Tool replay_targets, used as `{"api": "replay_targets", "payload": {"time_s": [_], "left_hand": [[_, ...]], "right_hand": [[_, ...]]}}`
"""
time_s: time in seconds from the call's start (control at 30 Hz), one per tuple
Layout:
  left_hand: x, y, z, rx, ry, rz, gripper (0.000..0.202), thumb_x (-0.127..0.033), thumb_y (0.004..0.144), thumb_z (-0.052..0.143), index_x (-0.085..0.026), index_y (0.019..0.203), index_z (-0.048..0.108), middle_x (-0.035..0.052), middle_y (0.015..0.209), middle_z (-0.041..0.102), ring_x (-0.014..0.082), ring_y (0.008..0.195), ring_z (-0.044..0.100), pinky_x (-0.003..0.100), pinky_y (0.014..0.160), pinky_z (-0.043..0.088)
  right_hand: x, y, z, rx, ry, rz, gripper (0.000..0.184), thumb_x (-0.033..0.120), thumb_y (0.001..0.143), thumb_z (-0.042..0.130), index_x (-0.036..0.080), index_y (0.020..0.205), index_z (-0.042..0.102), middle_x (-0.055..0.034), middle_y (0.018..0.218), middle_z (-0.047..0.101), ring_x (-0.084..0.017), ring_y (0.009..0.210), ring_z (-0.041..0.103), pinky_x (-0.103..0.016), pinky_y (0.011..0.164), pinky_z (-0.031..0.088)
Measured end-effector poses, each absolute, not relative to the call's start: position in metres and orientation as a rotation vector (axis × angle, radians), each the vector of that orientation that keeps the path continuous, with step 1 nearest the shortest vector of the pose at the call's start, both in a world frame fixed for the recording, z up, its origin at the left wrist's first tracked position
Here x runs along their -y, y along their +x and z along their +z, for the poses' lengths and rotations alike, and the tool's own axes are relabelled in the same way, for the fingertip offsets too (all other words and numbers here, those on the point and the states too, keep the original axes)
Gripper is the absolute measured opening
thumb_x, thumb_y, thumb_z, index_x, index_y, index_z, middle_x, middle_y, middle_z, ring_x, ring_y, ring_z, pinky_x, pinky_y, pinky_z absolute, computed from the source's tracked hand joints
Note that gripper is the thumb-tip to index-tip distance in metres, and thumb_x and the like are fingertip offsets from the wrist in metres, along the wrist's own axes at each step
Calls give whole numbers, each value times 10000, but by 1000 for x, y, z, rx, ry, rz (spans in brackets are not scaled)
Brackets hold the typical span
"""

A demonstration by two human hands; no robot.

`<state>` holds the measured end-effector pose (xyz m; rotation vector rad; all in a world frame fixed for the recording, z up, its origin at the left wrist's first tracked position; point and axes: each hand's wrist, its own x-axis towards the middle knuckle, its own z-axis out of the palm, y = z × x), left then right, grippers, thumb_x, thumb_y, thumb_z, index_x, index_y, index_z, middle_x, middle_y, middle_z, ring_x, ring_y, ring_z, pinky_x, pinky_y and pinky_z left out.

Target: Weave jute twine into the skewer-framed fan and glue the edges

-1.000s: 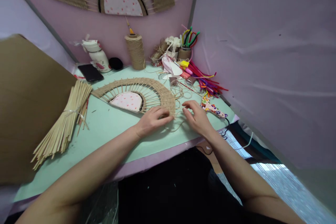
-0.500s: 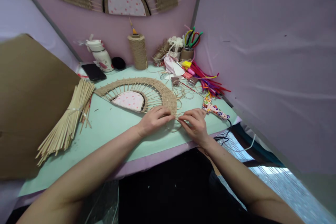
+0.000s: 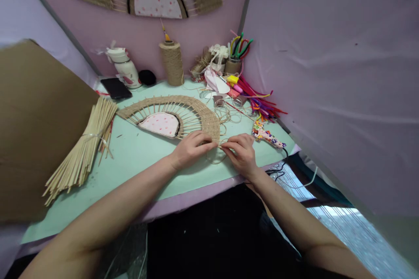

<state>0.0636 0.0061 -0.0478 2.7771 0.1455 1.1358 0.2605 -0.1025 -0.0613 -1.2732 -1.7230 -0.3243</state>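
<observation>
A half-round woven piece (image 3: pixel 183 111) of jute twine over thin sticks lies on the pale green table (image 3: pixel 137 161), with a pink dotted fabric centre (image 3: pixel 160 123). My left hand (image 3: pixel 193 148) rests curled on its right lower corner, fingers pressing the weave. My right hand (image 3: pixel 240 152) sits just right of that corner, fingers pinched on a strand of jute twine (image 3: pixel 218 157) that loops loosely over the table between both hands.
A bundle of thin sticks (image 3: pixel 83 148) and a brown board (image 3: pixel 36 126) lie left. At the back stand a twine spool (image 3: pixel 171 63), a bottle (image 3: pixel 124 67), a phone (image 3: pixel 116 88), a cup of pipe cleaners (image 3: pixel 234 59). A patterned glue gun (image 3: pixel 266 135) lies right.
My right hand moved left and closed from spread fingers to a pinch on the twine at the weave's corner. My left hand stayed put.
</observation>
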Motion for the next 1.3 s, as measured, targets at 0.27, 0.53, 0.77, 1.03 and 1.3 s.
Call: {"api": "replay_targets", "payload": {"time_s": [0.27,0.53,0.77,1.03,1.3], "left_hand": [[-6,64,-47,-103,2875,1205,236,-206,978,486,-207,1130,667,61,974,681,171,935,605,320,814,510],[-6,63,-49,-113,2854,1180,256,-206,978,481,-226,1154,667,60,974,688,175,949,617,333,831,515],[-6,63,-50,-84,2847,1219,266,-173,953,531,-244,1185,640,66,981,691,174,954,620,334,814,519],[-5,64,-49,-54,2837,1228,232,-179,954,532,-226,1150,646,60,952,682,168,918,619,327,798,522],[-6,65,-50,-25,2845,1215,261,-147,934,549,-222,1169,636,68,944,677,169,925,612,323,802,525]], "right_hand": [[99,264,-58,1782,-1204,-356,49,230,903,657,244,909,703,-19,808,682,-180,820,572,-365,773,374],[97,264,-57,1785,-1289,-301,110,271,924,624,253,876,720,-21,796,660,-175,803,555,-358,782,359],[96,266,-55,1802,-1297,-328,104,298,921,629,254,895,719,-25,811,648,-179,807,554,-363,785,353],[95,265,-54,1807,-1245,-370,72,272,912,646,245,896,711,-19,814,647,-173,813,560,-365,782,348],[94,265,-53,1808,-1247,-353,51,259,898,666,235,881,707,-19,814,653,-177,842,563,-371,798,345]]}}
